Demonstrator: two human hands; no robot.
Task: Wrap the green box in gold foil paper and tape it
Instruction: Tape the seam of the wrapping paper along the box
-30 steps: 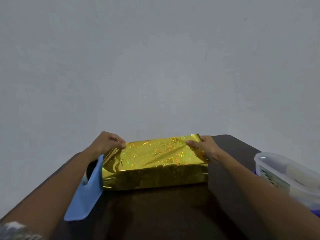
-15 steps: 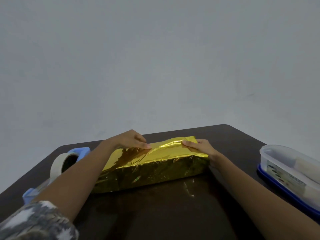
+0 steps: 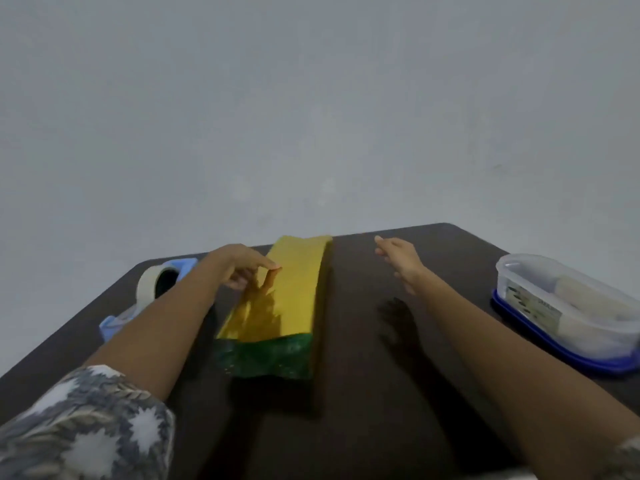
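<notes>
Moved since half a second ago: box (image 3: 266, 358) turned from lying crosswise to lying lengthwise, near to far; right hand (image 3: 400, 259) taken off it; left hand (image 3: 239, 268) kept on it. Box: mid-table, slightly left of centre, long axis near–far, flat on the table (image 3: 381, 427). Foil (image 3: 294, 289): gold, covers the top and right side; the near end stays uncovered and shows green. Left hand: on the foil's left top edge toward the far end, index finger stretched straight, thumb tip set down on the foil, the other fingers loosely bent, nothing gripped. Right hand: in the air right of the box, apart from it, fingers straight and close together, holding nothing; its shadow falls on the table below. Tape (image 3: 147, 287): pale roll, upright in a blue dispenser (image 3: 185, 265), far left of the table, behind the left forearm. Tub (image 3: 571, 306): clear plastic on a blue base, right edge of the table, well apart from the box. Sleeve (image 3: 86, 424): patterned grey and white, near left. Wall (image 3: 311, 116): plain grey, behind the table.
</notes>
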